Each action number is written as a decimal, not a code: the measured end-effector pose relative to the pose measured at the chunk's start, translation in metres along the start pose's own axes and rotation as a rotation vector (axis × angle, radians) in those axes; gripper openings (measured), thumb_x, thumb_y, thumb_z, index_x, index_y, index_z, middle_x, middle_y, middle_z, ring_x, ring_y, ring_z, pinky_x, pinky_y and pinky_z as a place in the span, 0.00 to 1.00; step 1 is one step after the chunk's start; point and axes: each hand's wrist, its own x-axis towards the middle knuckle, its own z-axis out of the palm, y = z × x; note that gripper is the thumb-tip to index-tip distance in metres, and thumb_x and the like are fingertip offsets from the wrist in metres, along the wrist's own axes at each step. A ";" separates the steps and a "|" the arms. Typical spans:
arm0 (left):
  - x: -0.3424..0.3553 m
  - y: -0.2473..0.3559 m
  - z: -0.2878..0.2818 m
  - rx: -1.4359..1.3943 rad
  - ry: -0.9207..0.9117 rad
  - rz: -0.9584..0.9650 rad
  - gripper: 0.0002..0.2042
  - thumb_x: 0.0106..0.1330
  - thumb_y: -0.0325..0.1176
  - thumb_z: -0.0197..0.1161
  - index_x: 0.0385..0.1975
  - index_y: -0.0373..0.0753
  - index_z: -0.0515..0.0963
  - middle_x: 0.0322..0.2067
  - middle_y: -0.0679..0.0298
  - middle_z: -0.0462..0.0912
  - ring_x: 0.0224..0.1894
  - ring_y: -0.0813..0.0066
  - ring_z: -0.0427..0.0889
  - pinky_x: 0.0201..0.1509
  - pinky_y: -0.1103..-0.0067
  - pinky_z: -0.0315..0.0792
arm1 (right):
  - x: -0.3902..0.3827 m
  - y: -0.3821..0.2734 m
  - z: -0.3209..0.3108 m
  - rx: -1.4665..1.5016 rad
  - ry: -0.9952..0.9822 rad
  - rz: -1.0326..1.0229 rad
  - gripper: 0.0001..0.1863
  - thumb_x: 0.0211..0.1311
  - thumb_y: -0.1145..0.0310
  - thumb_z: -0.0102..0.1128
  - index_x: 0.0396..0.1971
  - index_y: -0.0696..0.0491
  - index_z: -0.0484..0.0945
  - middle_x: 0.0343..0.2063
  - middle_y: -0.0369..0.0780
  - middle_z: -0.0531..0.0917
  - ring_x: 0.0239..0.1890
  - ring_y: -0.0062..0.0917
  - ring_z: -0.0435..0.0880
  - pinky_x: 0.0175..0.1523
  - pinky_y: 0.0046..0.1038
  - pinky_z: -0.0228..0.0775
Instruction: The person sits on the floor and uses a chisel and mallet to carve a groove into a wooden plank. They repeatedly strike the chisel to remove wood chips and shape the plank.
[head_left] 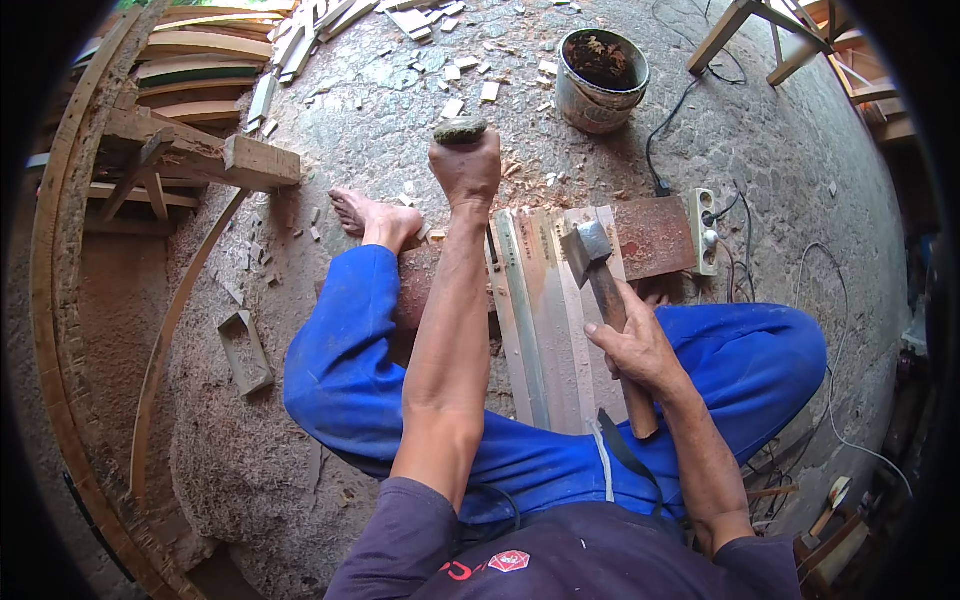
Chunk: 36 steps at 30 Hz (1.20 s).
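My left hand (466, 172) is closed in a fist around an upright tool, reaching out past the ends of the boards. Only the tool's worn, roundish grey-green top (460, 130) shows; its lower part is hidden, so its kind is unclear. Lower on the right, my right hand (640, 340) grips a hammer (607, 295) by its wooden handle, with the metal head up. The hammer lies over several pale wooden boards (545, 330), set side by side between my legs. Small dark marks or holes run along their far ends. Beneath them is a reddish-brown plank (655, 238).
A dirty bucket (600, 95) stands ahead on the right. A power strip (704, 235) with cables sits at the plank's right end. Wood offcuts (490, 91) and shavings litter the floor. To the left are a small wooden box (245, 352), a beam (262, 163) and curved timber (60, 300).
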 end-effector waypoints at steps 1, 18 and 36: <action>-0.005 0.000 0.000 0.048 -0.016 0.151 0.05 0.56 0.28 0.63 0.22 0.35 0.82 0.20 0.66 0.85 0.23 0.79 0.80 0.31 0.75 0.73 | 0.002 0.008 0.000 0.020 -0.023 -0.032 0.40 0.63 0.70 0.63 0.73 0.58 0.56 0.19 0.32 0.75 0.15 0.15 0.73 0.20 0.23 0.68; 0.047 -0.046 0.020 0.108 -0.107 -0.387 0.07 0.53 0.27 0.66 0.16 0.34 0.79 0.15 0.65 0.79 0.15 0.78 0.74 0.18 0.72 0.66 | 0.029 0.024 0.009 0.112 -0.144 0.178 0.33 0.64 0.71 0.64 0.67 0.57 0.61 0.22 0.34 0.75 0.14 0.16 0.73 0.19 0.23 0.68; 0.036 -0.024 0.008 0.030 -0.140 -0.347 0.07 0.54 0.26 0.64 0.15 0.37 0.79 0.14 0.64 0.78 0.14 0.77 0.73 0.19 0.74 0.66 | 0.030 0.030 0.008 0.119 -0.134 0.193 0.35 0.63 0.67 0.67 0.67 0.56 0.61 0.24 0.35 0.76 0.14 0.16 0.73 0.19 0.24 0.69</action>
